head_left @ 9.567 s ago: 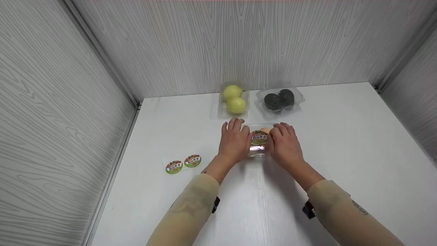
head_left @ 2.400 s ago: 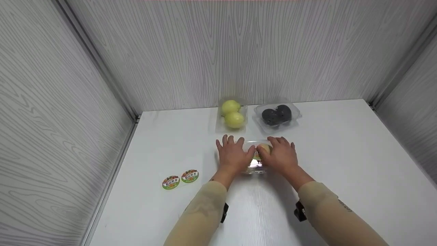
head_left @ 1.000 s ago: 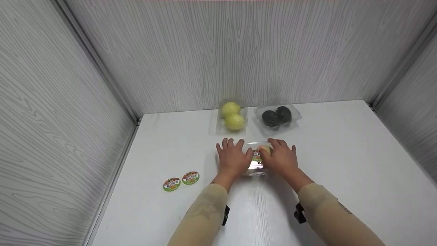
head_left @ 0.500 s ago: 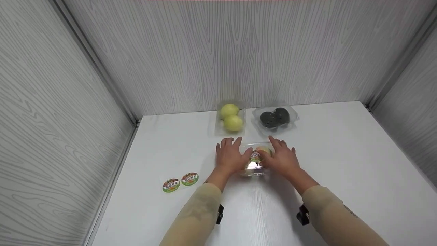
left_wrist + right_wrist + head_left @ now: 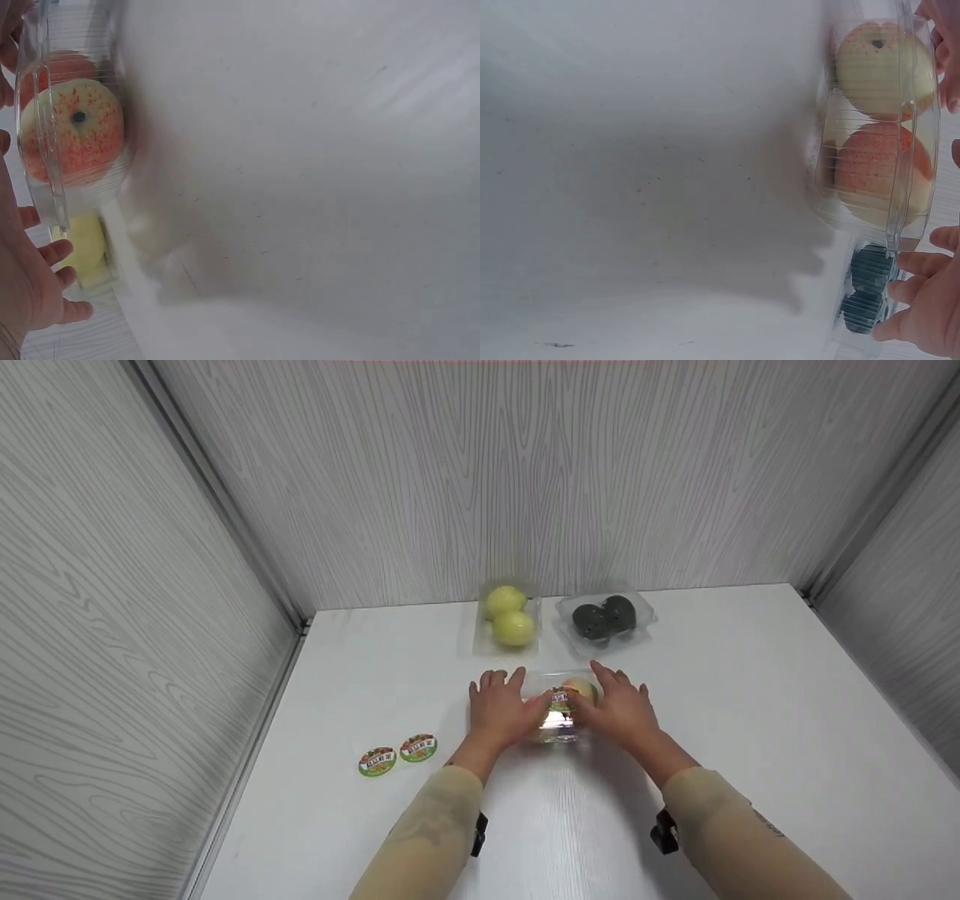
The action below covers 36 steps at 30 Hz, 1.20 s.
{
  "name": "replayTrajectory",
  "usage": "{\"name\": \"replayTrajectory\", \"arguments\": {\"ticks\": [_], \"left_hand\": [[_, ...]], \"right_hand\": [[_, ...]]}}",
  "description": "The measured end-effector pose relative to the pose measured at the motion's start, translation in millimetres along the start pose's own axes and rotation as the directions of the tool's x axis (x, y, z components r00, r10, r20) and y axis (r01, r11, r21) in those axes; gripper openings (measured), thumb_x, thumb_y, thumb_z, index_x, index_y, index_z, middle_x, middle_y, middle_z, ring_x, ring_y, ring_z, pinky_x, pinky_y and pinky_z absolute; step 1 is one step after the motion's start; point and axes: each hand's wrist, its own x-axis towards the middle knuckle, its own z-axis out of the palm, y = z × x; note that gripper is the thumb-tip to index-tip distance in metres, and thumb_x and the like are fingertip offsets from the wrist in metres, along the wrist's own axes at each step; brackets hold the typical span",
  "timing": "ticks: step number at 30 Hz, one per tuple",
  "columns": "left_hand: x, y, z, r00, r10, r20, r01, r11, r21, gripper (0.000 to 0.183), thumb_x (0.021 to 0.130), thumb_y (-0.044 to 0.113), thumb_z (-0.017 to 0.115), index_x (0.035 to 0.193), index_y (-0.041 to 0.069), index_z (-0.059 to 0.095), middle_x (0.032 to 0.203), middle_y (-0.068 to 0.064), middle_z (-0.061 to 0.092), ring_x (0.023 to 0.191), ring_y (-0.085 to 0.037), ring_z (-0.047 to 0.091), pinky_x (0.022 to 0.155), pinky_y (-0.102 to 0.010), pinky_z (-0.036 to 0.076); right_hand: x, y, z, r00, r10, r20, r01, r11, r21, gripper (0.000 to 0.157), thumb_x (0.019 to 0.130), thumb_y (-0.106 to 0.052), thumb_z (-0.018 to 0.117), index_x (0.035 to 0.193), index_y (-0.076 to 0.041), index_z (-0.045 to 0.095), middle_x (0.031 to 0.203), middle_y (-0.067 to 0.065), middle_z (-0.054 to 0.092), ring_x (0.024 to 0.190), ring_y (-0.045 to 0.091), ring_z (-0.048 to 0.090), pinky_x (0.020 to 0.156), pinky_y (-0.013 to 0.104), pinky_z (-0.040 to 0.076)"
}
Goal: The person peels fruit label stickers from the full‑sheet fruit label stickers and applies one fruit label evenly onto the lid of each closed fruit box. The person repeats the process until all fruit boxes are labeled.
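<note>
A clear plastic clamshell box (image 5: 559, 733) lies in the middle of the table, with two red-and-cream round fruits (image 5: 877, 71) inside. On its lid sits a round, colourful sticker (image 5: 561, 700). My left hand (image 5: 501, 711) rests at the box's left side, fingers spread and thumb reaching over the lid to the sticker's left edge. On the opposite side is my right hand (image 5: 619, 706), its fingers stretched forward and its thumb lying on the sticker's right edge. Seen from the left wrist, a speckled fruit (image 5: 79, 135) shows through the box wall.
Behind the box stand a clear container with two yellow fruits (image 5: 513, 628) and another with two dark fruits (image 5: 619, 613). Two more round stickers (image 5: 377, 762) lie on a transparent backing sheet at the left. Grey wood-grain panels (image 5: 480, 472) border the white table.
Earlier, the fingers were bent over the lid's sides; now they are spread, with thumbs at the sticker. Within the last second my left hand has shifted slightly left, uncovering more of the lid.
</note>
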Motion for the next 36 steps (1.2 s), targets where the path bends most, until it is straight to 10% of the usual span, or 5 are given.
{"name": "replayTrajectory", "arguments": {"ticks": [36], "left_hand": [[-1.7,2.1,11.8,0.995,-0.026,-0.096,0.026,1.000,-0.003,0.074,0.095,0.066,0.055,0.147,0.014,0.062,0.139,-0.020,0.063,0.137,-0.040,0.051,0.112,-0.062,0.039]], "right_hand": [[1,3,9.1,1.000,0.018,-0.025,-0.019,0.999,-0.031,0.084,0.101,-0.055,0.060,0.158,0.003,0.042,0.154,0.031,0.050,0.146,0.052,0.041,0.116,0.079,0.020]]}}
